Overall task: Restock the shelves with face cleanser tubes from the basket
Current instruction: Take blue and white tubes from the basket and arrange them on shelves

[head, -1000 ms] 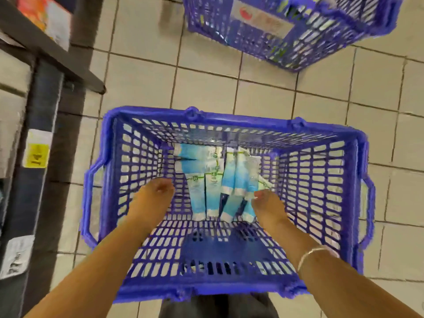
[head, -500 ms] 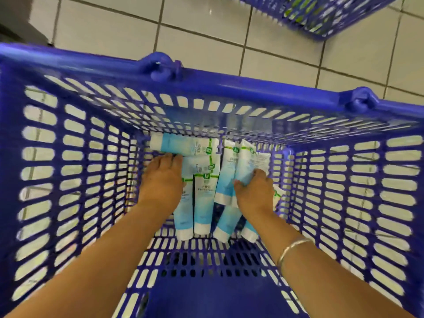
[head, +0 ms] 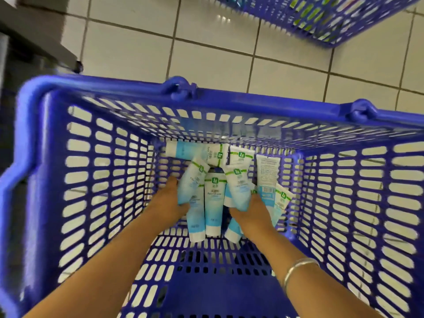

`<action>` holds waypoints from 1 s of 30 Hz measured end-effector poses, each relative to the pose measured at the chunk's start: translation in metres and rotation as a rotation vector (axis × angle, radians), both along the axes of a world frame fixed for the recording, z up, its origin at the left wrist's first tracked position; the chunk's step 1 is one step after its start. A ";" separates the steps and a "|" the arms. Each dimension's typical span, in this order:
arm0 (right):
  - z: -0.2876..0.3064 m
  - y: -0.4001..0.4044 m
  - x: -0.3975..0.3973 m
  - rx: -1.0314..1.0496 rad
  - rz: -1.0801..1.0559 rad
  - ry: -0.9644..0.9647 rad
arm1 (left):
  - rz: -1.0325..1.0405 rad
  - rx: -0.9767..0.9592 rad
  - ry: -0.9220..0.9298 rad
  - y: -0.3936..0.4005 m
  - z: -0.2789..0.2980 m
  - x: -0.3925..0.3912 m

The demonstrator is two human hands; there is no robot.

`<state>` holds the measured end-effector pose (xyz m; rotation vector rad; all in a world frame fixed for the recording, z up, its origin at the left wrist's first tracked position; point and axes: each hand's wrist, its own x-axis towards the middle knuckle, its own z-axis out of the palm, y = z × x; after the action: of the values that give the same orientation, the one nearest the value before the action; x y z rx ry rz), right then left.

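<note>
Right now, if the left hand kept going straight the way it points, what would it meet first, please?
The left hand already grips one tube. Straight on, it would probably meet the crosswise tube by the basket's far wall, though depth is unclear.

glossy plastic basket, glossy tiled floor.

pale tiled floor under 2 blue slatted baskets, near and far
</note>
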<state>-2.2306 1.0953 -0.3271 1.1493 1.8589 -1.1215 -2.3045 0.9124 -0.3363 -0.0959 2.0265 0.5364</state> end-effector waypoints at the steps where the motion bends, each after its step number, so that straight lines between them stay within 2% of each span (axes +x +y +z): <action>1: 0.007 0.000 0.004 -0.027 -0.047 -0.009 | 0.113 0.027 -0.044 -0.006 0.009 0.004; 5: 0.058 0.000 0.014 -0.142 -0.168 0.060 | 0.511 0.199 -0.170 -0.022 0.065 0.030; 10: 0.157 -0.015 0.000 -0.127 -0.183 0.213 | 0.840 0.395 -0.166 -0.017 0.176 0.052; 13: 0.222 -0.029 -0.007 -0.075 -0.177 0.301 | 0.956 0.476 -0.096 -0.012 0.250 0.053; 19: 0.349 -0.053 -0.028 -0.058 -0.130 0.388 | 1.201 0.479 0.097 -0.022 0.385 0.044; 26: 0.495 -0.078 -0.060 -0.171 -0.069 0.495 | 1.280 0.543 0.243 -0.059 0.513 0.046; 30: 0.562 -0.091 -0.055 -0.254 0.059 0.605 | 1.411 0.746 0.313 -0.074 0.580 0.074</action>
<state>-2.2853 1.0042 0.2354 0.6429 2.0794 -1.7496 -2.2305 0.8389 0.2434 -1.0590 1.6156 2.2215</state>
